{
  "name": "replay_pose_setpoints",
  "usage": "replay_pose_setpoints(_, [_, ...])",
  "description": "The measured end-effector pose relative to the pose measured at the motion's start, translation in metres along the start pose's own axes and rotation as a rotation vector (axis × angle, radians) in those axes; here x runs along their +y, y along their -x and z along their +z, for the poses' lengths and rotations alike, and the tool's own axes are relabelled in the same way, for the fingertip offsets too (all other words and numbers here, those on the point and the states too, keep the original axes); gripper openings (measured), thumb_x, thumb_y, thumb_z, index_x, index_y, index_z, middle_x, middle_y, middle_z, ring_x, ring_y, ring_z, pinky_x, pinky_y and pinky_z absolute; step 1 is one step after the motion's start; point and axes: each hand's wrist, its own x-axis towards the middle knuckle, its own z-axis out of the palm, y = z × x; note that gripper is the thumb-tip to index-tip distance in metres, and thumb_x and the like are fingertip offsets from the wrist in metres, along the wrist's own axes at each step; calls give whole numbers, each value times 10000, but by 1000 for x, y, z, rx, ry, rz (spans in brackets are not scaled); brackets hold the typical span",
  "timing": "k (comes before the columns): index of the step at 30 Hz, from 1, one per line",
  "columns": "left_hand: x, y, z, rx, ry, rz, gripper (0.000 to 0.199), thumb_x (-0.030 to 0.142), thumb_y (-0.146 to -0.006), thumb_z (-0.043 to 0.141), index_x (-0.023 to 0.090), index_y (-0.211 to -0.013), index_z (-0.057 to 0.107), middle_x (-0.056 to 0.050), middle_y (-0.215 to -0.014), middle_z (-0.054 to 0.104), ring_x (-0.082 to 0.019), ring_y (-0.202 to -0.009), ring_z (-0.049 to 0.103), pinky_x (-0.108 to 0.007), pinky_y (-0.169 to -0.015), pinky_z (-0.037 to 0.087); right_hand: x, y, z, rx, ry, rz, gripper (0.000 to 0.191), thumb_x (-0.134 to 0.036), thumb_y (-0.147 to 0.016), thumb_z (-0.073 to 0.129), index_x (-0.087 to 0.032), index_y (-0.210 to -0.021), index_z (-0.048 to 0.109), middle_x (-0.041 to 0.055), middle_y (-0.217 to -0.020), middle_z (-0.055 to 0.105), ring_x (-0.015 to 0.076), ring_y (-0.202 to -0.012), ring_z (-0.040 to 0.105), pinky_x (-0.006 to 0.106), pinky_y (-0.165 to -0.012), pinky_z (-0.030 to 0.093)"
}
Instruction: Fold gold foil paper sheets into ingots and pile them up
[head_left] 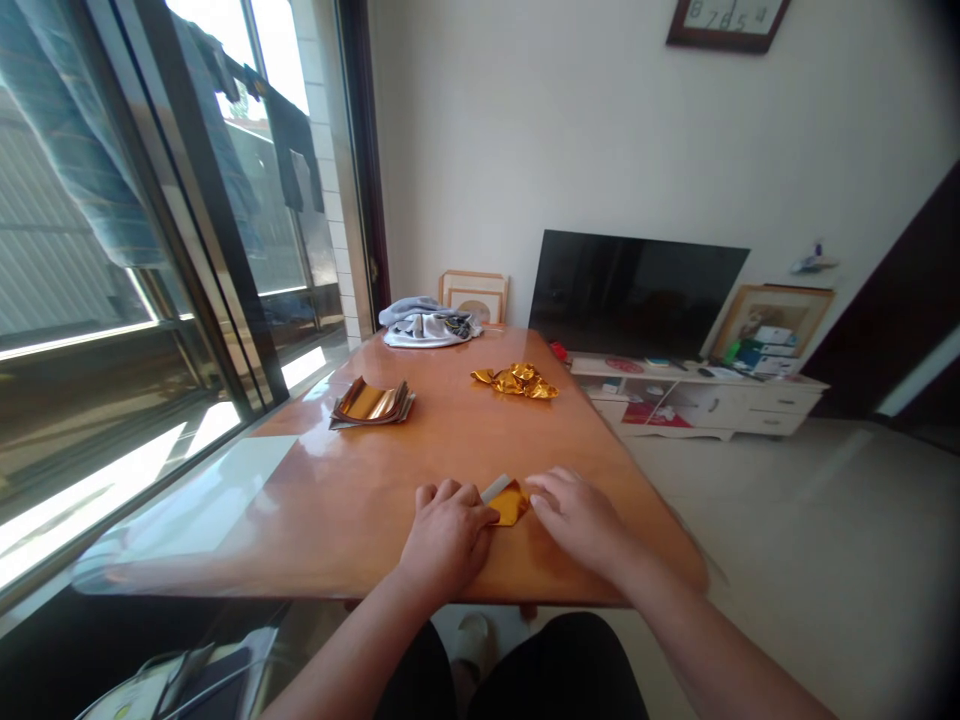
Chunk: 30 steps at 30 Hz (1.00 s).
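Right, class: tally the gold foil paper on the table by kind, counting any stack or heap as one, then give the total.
Stack of gold foil sheets: 1
Heap of crinkled gold foil pieces: 1
Partly folded gold foil sheet: 1
Total: 3

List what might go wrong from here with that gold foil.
The gold foil looks thin and might crease or tear if the left hand presses on it while the right hand tugs. The stack of sheets looks loose and curled, so a bump could scatter it.
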Motion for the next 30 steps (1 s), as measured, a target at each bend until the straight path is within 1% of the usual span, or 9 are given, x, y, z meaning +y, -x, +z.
replay_pose_setpoints(4, [4,2,-3,13,-33,18,250,278,-955,492,322,-940,738,-50,-917,625,-248,-973,505,-416,-852,316,-5,-28,6,-94,9,-55,434,-244,-895,537,-209,-1319,626,99,-1275,664,239,-1197,575,358,-1053,396])
replay_pose_setpoints(6, [4,3,-3,19,-42,20,228,273,-945,505,315,-938,728,-51,-918,625,-252,-973,502,-422,-854,314,-10,-40,10,-161,-2,-90,521,-234,-878,528,-199,-1396,570,114,-1364,620,249,-1258,548,368,-1078,384])
replay_pose_setpoints(8, [4,3,-3,20,-40,22,197,255,-922,530,310,-947,717,-47,-923,627,-253,-973,500,-424,-857,315,-15,-50,14,-235,-6,-122,561,-233,-860,531,-208,-1420,552,113,-1385,611,254,-1249,562,367,-1056,403])
replay_pose_setpoints(11, [3,4,-2,21,-36,35,179,237,-903,547,305,-956,703,-42,-944,632,-252,-982,498,-423,-862,318,-19,-60,16,-262,11,-157,496,-228,-829,550,-248,-1316,643,85,-1239,694,246,-1117,632,337,-943,460])
replay_pose_setpoints(15, [4,5,-1,31,-46,42,184,249,-916,532,305,-969,699,-47,-931,632,-255,-982,496,-429,-865,315,-16,-67,14,-238,48,-138,300,-236,-800,588,-253,-1049,755,62,-1058,717,228,-999,639,303,-854,455])
replay_pose_setpoints(17, [5,5,-1,31,-54,43,186,264,-926,518,297,-947,700,-54,-921,631,-259,-980,494,-434,-865,311,-12,-70,13,-254,37,-116,200,-240,-796,605,-238,-915,766,55,-1005,710,208,-953,631,279,-821,444])
replay_pose_setpoints(19, [6,5,-1,36,-61,43,198,276,-937,501,292,-938,699,-57,-919,631,-261,-983,492,-440,-871,305,-8,-72,11,-270,14,-104,147,-232,-785,620,-225,-842,755,44,-974,708,189,-911,627,257,-779,434])
replay_pose_setpoints(25, [9,4,-3,48,-79,43,203,284,-943,491,299,-967,692,-54,-919,639,-265,-990,489,-460,-894,289,0,-73,12,-331,-86,-68,115,-215,-765,622,-215,-819,724,-6,-847,725,135,-729,614,213,-608,381])
replay_pose_setpoints(30, [12,3,-4,44,-92,28,200,288,-942,495,284,-923,695,-61,-924,653,-269,-991,487,-473,-907,283,1,-68,12,-347,-148,-33,120,-202,-765,615,-212,-831,715,-14,-807,727,123,-659,595,207,-570,365])
